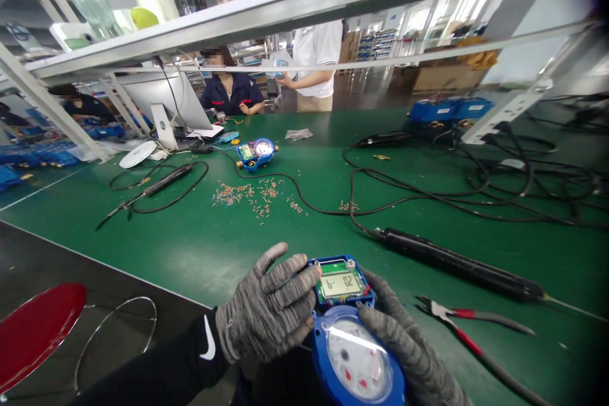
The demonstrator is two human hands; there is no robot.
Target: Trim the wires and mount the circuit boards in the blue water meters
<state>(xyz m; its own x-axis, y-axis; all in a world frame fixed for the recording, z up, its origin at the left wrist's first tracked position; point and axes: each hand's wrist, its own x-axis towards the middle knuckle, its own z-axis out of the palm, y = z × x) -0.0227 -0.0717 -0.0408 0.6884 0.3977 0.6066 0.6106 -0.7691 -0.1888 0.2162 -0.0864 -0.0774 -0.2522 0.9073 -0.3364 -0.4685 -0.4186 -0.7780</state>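
A blue meter (354, 352) with a round dial and an open box showing a green circuit board and a lit display (339, 284) is at the bottom centre. My right hand (409, 336), in a grey glove, wraps round its right side. My left hand (271, 304), also gloved, lies at its left side, fingertips on the display box's left edge, thumb apart from the fingers. Right of the meter are red-handled cutters (457, 316) and a black electric screwdriver (457, 263). Small screws (261, 193) are scattered on the green table (200, 254).
Another blue meter (257, 153) stands farther back. A second screwdriver (166, 181) lies left, and black cables (404, 196) cross the right side. A shelf (285, 9) spans overhead. A monitor (166, 98), blue meters (450, 109), a red stool (40, 333) and two people are beyond or beside.
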